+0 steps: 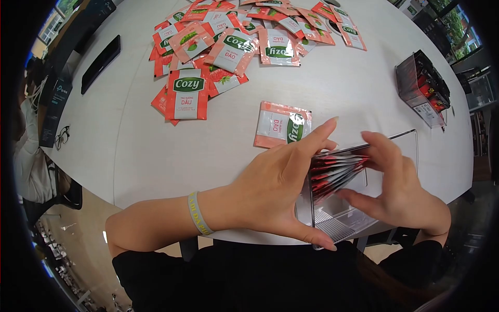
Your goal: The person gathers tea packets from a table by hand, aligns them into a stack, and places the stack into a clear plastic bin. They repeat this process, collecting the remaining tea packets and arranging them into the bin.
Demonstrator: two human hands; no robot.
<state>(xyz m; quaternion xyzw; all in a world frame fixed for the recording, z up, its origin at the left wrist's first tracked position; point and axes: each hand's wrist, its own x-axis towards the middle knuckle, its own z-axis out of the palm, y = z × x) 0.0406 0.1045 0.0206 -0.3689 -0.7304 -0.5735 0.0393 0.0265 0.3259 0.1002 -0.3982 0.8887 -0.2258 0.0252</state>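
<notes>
A clear plastic box (332, 226) stands tilted near the table's front edge, with a stack of red and silver tea sachets (338, 171) inside it. My left hand (280, 187) grips the box's left side, thumb low and fingers at the upper rim. At the stack's right side is my right hand (392, 184), its thumb and fingers curved around the sachets' edges. Just beyond my left fingers a single peach Cozy sachet (273, 125) lies flat on the white table (156, 151), partly covered by that hand.
A loose pile of peach and red Cozy sachets (234, 52) spreads over the far middle. Another clear box (423, 88) with dark and red packets stands at the right. A black phone-like object (101, 63), glasses (62, 138) and a seated person's pale sleeve (34, 161) are at the left.
</notes>
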